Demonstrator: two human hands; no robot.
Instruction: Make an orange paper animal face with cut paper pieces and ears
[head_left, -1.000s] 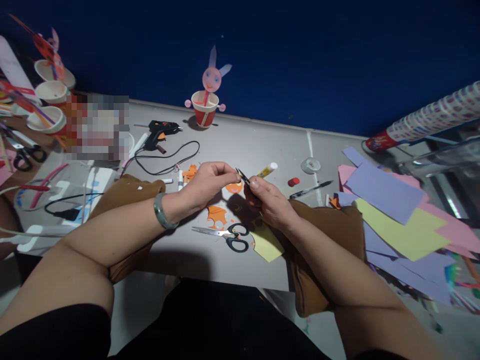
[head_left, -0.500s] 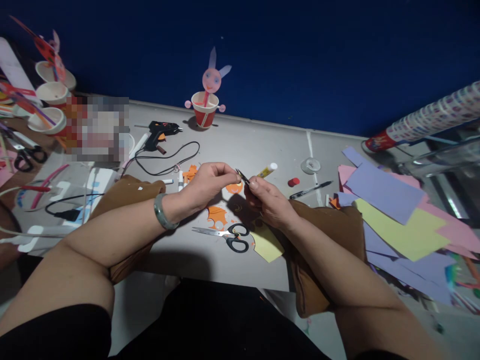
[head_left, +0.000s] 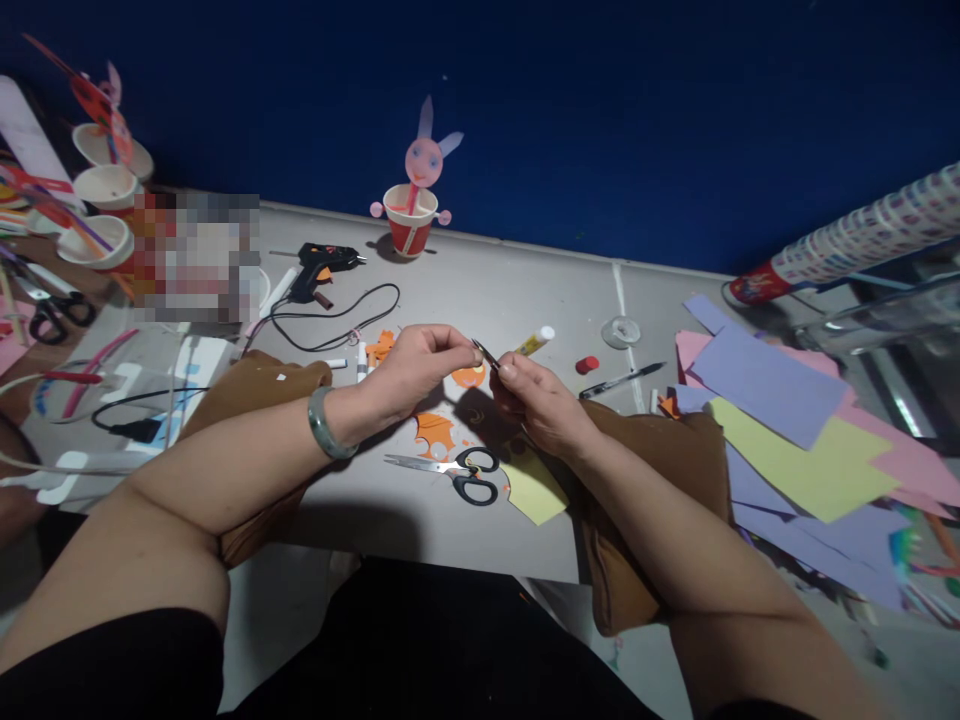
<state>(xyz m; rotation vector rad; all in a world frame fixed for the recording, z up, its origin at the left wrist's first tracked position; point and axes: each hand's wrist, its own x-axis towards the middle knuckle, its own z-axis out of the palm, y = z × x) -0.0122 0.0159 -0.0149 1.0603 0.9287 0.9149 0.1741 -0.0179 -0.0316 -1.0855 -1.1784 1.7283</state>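
Observation:
Over the middle of the grey table, my two hands meet close together. My right hand [head_left: 534, 398] is closed around a small dark pointed tool [head_left: 486, 354], its tip aimed up and left at my left fingertips. Thumb and forefinger of my left hand [head_left: 431, 365] are pinched at that tip; whatever they hold is too small to make out. Below them lie a round orange paper piece [head_left: 469, 376], a cut orange scrap [head_left: 435, 434] and black-handled scissors [head_left: 450, 466]. A yellow paper piece [head_left: 537, 490] sits partly under the scissors' handles. A yellow marker-like tube [head_left: 535, 341] lies behind my right hand.
A red paper cup with a pink rabbit figure [head_left: 412, 222] stands at the back. Left of it lies a black glue gun [head_left: 319, 270] with its cable. A red cap [head_left: 587, 365], a tape roll [head_left: 621, 332], a pen [head_left: 622, 380] and purple paper [head_left: 772, 375] are on the right.

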